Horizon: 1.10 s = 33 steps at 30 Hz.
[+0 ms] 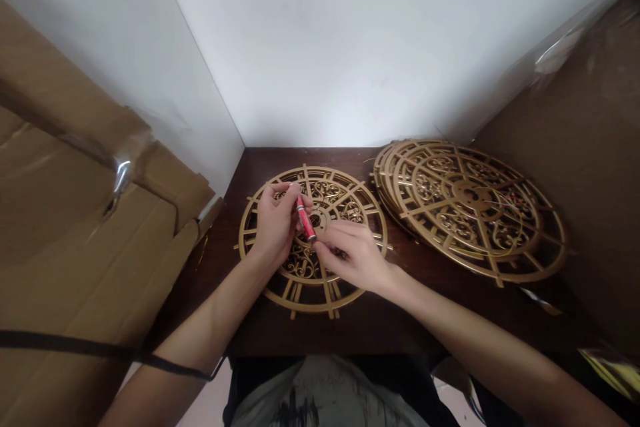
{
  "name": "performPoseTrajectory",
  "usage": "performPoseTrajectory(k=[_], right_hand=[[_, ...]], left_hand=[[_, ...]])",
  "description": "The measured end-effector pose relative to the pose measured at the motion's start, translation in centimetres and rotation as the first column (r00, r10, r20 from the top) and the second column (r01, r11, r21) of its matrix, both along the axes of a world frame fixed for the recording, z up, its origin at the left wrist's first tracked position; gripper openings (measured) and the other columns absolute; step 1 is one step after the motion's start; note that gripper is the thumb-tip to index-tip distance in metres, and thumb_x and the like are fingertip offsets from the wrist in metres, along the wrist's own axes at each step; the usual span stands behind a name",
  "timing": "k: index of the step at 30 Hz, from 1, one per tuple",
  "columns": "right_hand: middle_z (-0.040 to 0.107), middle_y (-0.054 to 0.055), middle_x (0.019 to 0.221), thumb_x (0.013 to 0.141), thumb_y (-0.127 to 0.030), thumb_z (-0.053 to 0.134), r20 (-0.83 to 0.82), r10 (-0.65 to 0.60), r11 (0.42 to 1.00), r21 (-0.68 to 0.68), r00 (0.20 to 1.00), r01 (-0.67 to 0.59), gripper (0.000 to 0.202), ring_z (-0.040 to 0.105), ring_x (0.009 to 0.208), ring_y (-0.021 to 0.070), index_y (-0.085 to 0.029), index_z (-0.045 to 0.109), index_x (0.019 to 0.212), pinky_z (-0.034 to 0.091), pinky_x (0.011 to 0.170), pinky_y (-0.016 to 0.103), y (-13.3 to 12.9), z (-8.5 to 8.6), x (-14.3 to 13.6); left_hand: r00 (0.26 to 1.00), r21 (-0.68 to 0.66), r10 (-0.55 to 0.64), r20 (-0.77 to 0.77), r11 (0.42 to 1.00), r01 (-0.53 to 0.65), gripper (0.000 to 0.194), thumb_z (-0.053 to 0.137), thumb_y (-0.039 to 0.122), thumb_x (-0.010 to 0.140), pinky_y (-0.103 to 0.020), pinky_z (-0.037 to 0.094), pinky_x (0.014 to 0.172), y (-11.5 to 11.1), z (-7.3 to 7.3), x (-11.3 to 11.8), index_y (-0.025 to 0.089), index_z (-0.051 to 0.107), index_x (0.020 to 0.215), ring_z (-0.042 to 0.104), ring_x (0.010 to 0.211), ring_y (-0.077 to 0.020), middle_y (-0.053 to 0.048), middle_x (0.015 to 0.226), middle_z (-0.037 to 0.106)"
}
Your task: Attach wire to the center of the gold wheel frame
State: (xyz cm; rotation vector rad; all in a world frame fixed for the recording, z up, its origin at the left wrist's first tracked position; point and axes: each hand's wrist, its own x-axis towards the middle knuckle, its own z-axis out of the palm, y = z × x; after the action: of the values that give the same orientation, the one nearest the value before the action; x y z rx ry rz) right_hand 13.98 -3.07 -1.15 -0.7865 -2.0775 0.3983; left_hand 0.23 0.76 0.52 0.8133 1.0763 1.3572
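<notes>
Head view: both hands angle inward, fingers at red cylinder.

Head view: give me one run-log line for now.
left hand: holding red tube | right hand: at its lower end | below: gold openwork disc

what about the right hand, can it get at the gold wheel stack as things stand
Probably yes: the gold wheel stack lies to that side of the right hand, with nothing visible standing between, though its fingers are busy by the red cylinder.
</notes>
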Motion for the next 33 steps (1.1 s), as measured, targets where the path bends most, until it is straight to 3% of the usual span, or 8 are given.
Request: performPoseTrajectory(k=[13,20,33], right_hand=[[0.044,-0.002,0.058,0.088,-0.018,0.046,-0.014,-0.015,1.000,-0.016,1.000,0.015,0.024,0.041,0.055,0.0102,-0.017,0.050,0.064,0.034,0.054,0.024,0.07,-0.09,0.00],[0.043,-0.003,0.056,0.088,-0.020,0.045,0.013,-0.036,0.998,-0.052,0.999,0.037,0.027,0.039,0.054,0.0096,-0.018,0.047,0.061,0.032,0.054,0.023,-0.03,-0.16,0.09],[0.038,-0.004,0.052,0.087,-0.018,0.045,0.022,-0.044,0.998,-0.041,0.999,0.045,0.032,0.036,0.051,0.0087,-0.019,0.041,0.055,0.031,0.052,0.023,-0.10,-0.25,-0.08]], left_hand=[[1.000,0.022,-0.006,-0.011,1.000,0.006,0.029,0.063,0.031,0.075,-0.014,0.033,0.032,0.01,-0.15,0.03,0.019,0.040,0.088,0.053,0.044,-0.0089,0.003,0.060,0.059],[1.000,0.040,0.020,-0.011,0.999,-0.020,0.030,0.064,0.031,0.075,-0.015,0.041,0.040,-0.06,-0.22,-0.04,0.019,0.040,0.088,0.055,0.046,-0.0084,0.003,0.060,0.060],[0.997,0.109,0.054,-0.060,0.993,-0.048,0.029,0.062,0.033,0.077,-0.013,0.033,0.034,-0.42,-0.45,0.25,0.020,0.038,0.088,0.052,0.043,-0.0084,0.004,0.058,0.059]])
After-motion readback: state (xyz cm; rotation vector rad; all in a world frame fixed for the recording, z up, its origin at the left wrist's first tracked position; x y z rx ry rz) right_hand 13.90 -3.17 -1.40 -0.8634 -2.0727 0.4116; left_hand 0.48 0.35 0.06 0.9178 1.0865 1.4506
